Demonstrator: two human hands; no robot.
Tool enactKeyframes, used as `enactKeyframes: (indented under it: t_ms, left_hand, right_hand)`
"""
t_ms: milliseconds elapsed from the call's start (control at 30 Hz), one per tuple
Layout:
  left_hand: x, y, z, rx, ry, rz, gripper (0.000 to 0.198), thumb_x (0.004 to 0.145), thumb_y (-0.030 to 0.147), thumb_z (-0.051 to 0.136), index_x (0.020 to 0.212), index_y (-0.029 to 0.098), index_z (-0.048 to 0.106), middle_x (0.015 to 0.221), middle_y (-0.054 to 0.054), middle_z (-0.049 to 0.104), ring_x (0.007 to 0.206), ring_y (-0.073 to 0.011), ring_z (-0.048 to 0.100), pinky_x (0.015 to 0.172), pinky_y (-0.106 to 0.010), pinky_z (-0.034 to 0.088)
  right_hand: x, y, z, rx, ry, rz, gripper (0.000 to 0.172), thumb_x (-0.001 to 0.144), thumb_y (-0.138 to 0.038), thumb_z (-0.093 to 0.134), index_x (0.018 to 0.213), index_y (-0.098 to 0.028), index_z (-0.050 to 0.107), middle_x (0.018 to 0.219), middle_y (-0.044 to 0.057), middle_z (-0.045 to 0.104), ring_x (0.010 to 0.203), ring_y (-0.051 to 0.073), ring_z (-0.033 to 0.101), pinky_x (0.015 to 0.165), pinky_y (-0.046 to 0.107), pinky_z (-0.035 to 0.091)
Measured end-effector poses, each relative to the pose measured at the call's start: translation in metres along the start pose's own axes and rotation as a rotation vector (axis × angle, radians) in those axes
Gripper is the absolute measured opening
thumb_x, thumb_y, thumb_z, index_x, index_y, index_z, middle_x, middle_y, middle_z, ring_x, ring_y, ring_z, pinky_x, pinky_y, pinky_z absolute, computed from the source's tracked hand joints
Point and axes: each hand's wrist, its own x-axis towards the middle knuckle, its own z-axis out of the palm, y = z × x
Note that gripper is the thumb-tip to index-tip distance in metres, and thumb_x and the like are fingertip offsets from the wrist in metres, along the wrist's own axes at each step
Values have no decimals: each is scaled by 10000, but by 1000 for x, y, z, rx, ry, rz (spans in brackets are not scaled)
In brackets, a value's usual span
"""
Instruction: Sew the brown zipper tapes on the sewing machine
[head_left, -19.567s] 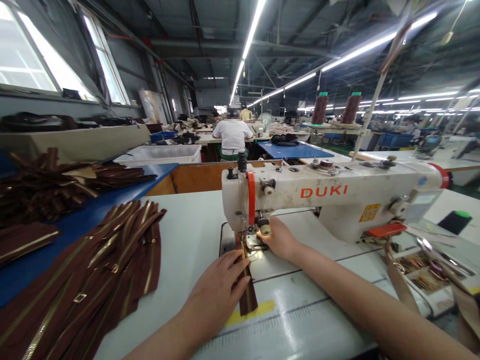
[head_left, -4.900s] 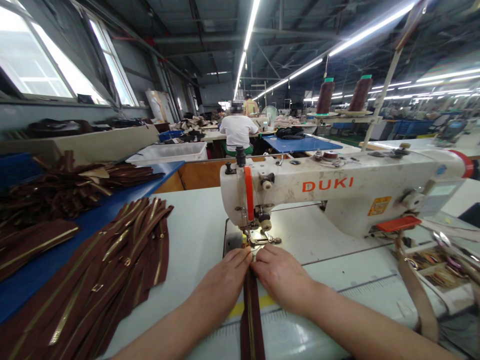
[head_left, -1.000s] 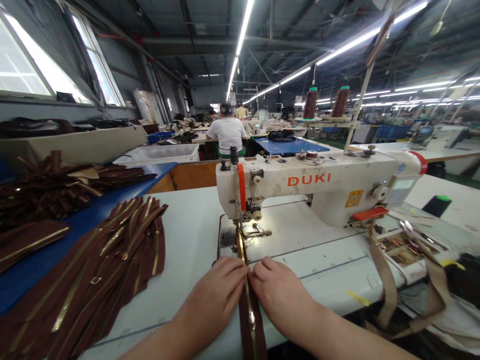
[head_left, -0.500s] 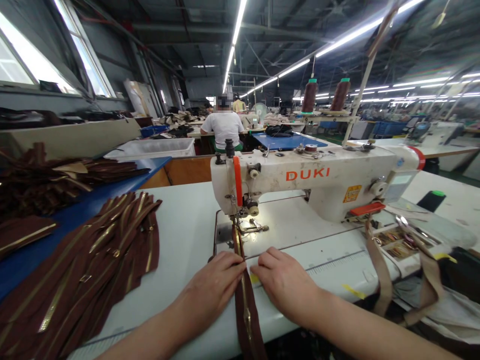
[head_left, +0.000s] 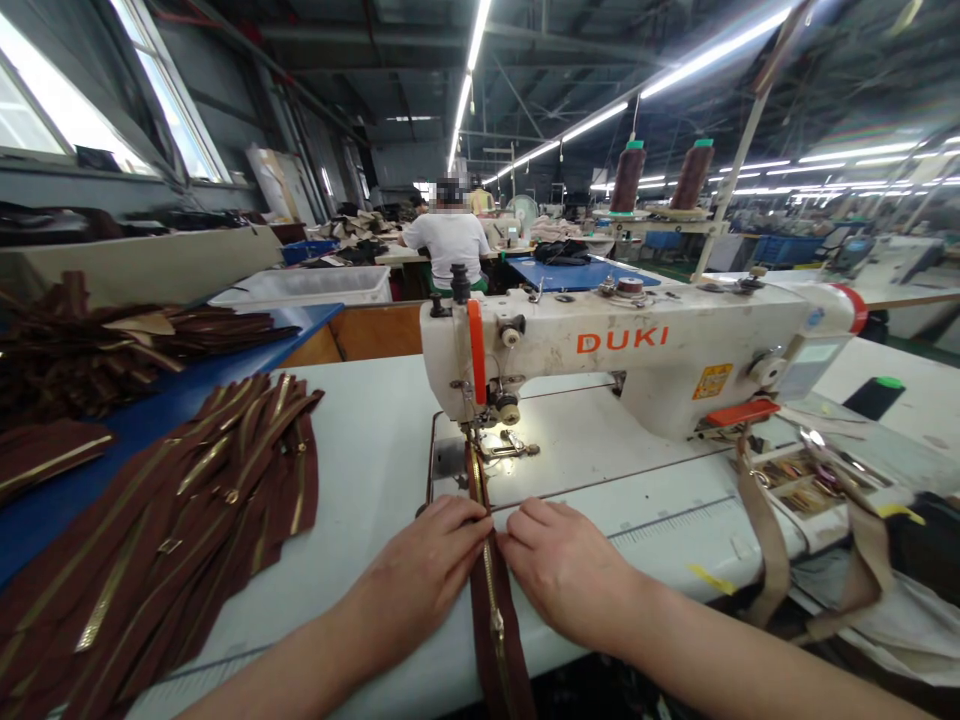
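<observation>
A brown zipper with gold teeth runs from under the sewing machine's needle area toward me and over the table's front edge. Its metal slider shows on the lower stretch. My left hand is closed on the zipper's left side, fingertips pinching it in front of the presser foot. On the opposite side my right hand has its fingers curled together at the zipper's right edge; the fingertips are partly hidden. The white sewing machine marked DUKI stands over the far end, with a metal guide beside the needle.
Many brown zippers lie heaped on the left of the table. More brown pieces are piled on a blue surface. At right sit a tray of small tools and hanging beige straps. A person in white sits ahead.
My right hand has moved slightly left, up against the zipper's edge. The zipper's slider sits about where it was; my left hand keeps its pinch. The camera view has shifted a little.
</observation>
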Motion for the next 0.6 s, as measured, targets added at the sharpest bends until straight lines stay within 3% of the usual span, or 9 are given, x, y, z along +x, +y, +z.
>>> enactKeyframes:
  t_ms: [267,433,600]
  left_hand:
    - [2,2,-5,90,-27,16,272,874,78,422,1036,172,620,1045,-90,619,972,-209,580,873,-379,516]
    - [2,-4,-9,227,-93,113,296,882,105,437,1110,155,619,1246,-124,578,1177,-261,509,987,-463,451]
    - [3,-8,-13,264,-145,180,304,915,131,407,1152,118,597,1179,-109,643,1127,-223,568,993,-405,462]
  right_hand:
    - [-3,-1,1,8,2,34,95,893,-147,513,963,-132,576,892,49,565,845,209,459,719,337,424]
    - [-2,0,-1,-16,-7,10,113,897,-152,501,972,-124,581,896,58,568,851,212,455,730,344,414]
    - [0,1,-3,-23,-32,-11,94,889,-150,510,939,-130,588,889,53,572,832,210,455,741,349,399]
